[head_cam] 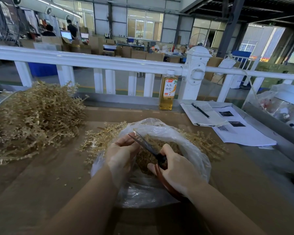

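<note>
head view: right hand [175,168] grips the scissors [145,144], left hand [121,153] pinches a sprig [139,136] at the blades; best snip above the bag [161,128], well clear of that hand

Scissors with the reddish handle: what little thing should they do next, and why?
Probably squeeze shut for one snip. The right hand grips the reddish-handled dark scissors, whose blades reach the curled left hand right above the open clear plastic bag of tan twiggy bits, so a cut piece should drop in.
</note>
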`<state>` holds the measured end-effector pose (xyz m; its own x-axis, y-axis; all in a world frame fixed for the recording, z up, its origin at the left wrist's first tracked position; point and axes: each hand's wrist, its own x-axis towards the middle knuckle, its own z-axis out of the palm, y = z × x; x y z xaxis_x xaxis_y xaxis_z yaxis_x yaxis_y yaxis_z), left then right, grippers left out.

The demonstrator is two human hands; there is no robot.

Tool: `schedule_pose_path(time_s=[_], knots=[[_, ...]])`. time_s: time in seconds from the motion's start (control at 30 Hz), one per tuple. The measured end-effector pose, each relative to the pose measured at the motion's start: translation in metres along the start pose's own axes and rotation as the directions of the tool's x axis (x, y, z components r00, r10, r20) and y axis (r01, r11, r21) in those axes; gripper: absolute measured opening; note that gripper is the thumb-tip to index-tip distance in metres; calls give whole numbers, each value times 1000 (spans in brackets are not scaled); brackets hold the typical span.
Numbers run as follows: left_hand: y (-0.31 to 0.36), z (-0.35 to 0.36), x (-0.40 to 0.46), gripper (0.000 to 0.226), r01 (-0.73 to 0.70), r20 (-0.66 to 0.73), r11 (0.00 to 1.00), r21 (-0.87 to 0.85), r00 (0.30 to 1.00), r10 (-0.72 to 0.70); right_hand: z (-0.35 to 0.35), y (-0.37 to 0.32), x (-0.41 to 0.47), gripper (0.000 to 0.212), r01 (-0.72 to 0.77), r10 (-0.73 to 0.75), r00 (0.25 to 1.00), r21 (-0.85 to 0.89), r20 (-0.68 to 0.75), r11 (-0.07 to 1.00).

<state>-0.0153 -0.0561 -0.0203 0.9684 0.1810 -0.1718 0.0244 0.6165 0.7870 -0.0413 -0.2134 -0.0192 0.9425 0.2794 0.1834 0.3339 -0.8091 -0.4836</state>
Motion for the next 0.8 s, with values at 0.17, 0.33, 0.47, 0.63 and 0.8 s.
schedule_pose_path(time_s=[0.17, 0.33, 0.47, 0.63, 0.8], knots=[[1, 1, 0, 29, 57, -1, 991, -122, 998, -57, 1, 0, 1, 34, 11, -11, 1000, -2, 0, 1000], [4, -2, 4, 30, 109, -1, 985, -133, 994, -110, -3, 0, 1, 34, 6, -7, 1000, 26, 29, 1000], [-1, -1, 3, 32, 56, 24, 995, -85, 998, -54, -4, -2, 1, 35, 2, -3, 999, 23, 37, 1000], [-5, -1, 4, 33, 31, 6, 999, -16, 1000, -30, -2, -5, 1, 35, 5, -4, 1000, -18, 10, 1000], [-6, -1, 3, 32, 11, 13, 1000, -15, 1000, -11, 2, -5, 1, 35, 21, -21, 1000, -66, -3, 998]])
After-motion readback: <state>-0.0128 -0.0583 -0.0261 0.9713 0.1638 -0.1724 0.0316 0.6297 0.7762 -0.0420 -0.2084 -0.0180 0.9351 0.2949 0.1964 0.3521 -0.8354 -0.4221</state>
